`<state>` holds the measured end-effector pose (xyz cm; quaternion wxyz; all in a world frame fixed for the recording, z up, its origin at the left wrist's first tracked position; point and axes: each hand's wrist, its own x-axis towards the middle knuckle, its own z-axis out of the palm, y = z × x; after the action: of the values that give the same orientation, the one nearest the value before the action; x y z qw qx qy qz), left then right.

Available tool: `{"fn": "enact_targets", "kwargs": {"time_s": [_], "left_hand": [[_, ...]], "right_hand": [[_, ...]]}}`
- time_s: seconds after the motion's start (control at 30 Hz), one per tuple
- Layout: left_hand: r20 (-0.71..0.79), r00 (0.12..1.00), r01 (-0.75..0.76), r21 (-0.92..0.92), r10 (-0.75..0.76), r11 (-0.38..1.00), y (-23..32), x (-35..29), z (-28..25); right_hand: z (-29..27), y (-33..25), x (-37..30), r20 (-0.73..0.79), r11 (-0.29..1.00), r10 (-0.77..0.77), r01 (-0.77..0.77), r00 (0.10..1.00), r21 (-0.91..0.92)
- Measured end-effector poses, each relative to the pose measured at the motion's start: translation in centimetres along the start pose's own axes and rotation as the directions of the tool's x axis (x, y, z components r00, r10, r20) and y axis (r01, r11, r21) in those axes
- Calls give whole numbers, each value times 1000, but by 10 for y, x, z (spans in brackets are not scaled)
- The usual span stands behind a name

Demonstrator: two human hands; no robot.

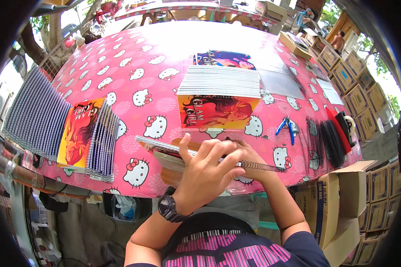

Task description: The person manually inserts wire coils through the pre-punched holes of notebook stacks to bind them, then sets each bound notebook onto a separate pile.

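My left hand, wearing a black wristwatch, reaches across a tilted notebook near the table's front edge. Its thumb and forefinger close on a dark spiral coil at the notebook's right end. The coil's free length sticks out to the right, over my right wrist. My right hand bends in behind the left one at the same end, with its fingers closed against the notebook and partly hidden. Below the notebook a brown board-like surface shows. Just beyond stands a thick stack of notebooks with red and yellow covers.
More spiral-bound notebooks stand in rows at left. Blue-handled pliers and bundled black coils lie at right, near a red object. Clear plastic sheets lie further back. An open carton stands by the table's right front.
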<state>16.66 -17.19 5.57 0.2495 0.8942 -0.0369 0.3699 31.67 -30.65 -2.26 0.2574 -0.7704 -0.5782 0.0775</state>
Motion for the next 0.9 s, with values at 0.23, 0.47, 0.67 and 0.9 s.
{"fn": "enact_targets", "kwargs": {"time_s": [0.23, 0.47, 0.67, 0.9], "left_hand": [[-10, 991, 136, 130, -136, 982, -14, -6, -25], [32, 991, 130, 21, -131, 991, -27, -16, -25], [38, 993, 113, 32, -114, 993, -31, -17, -28], [-16, 988, 153, 86, -152, 984, -40, -19, -37]], "right_hand": [[-35, -22, -6, -155, 729, 202, -42, 967, 683], [-57, -31, -4, -266, 634, 74, 161, 961, 757], [-61, -30, 5, -192, 754, 18, 113, 981, 647], [-80, -45, 29, -98, 859, -55, 97, 994, 504]]}}
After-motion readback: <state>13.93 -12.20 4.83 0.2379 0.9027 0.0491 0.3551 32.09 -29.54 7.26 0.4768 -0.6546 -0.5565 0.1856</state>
